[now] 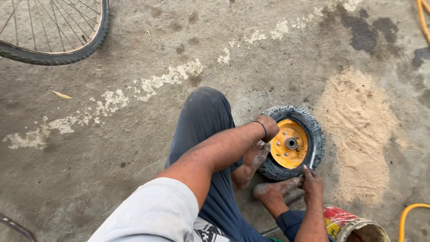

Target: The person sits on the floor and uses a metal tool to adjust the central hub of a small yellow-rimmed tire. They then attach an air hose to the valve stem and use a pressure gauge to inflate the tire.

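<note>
On the concrete floor [134, 148], a small black tyre [313, 130] with a yellow hub [289, 145] lies flat under two bare feet, the left hand [268, 126] closed over its near rim, the right hand [312, 181] clamped on a metal lever [311, 159] wedged there.

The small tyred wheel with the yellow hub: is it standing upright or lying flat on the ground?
Lying flat: the small wheel shows its yellow hub face-up.
</note>
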`<state>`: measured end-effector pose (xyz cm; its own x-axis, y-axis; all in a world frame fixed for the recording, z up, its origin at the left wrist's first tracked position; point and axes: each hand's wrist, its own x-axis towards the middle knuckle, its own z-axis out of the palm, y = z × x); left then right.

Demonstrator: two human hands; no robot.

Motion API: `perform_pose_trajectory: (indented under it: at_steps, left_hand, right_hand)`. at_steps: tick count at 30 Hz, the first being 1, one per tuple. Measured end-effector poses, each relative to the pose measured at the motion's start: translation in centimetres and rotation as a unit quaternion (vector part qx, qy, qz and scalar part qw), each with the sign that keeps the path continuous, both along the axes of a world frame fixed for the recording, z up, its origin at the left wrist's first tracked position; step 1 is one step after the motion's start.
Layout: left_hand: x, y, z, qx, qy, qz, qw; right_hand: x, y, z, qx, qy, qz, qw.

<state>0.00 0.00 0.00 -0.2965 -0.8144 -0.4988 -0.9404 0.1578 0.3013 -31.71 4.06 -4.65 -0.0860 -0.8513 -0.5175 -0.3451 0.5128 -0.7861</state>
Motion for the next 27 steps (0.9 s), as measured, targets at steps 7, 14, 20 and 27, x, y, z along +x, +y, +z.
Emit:
perform_pose_trajectory:
  at_steps: [7, 14, 20, 27]
  left_hand:
    - [-1.5, -3.3, -3.8, 0.095, -0.019, 0.074, 0.993]
    - [-4.7, -5.5, -9.4, 0.005, 0.021, -0.018, 1.000]
    - [-6.1, -6.2, -6.5, 0.056, 0.015, -0.052, 0.997]
    - [-6.8, -6.3, -8.0, 0.062, 0.046, -0.034, 0.996]
  right_hand:
    - [-1.0, -1.8, -1.1, 0.009, -0.001, -0.099, 0.995]
    - [-2.5, -3.4, -3.3, 0.001, 0.071, -0.022, 0.997]
    - [-2.1, -2.7, -2.5, 0.086, 0.056, -0.075, 0.992]
    - [3.3, -2.9, -5.7, 0.151, -0.139, -0.255, 0.945]
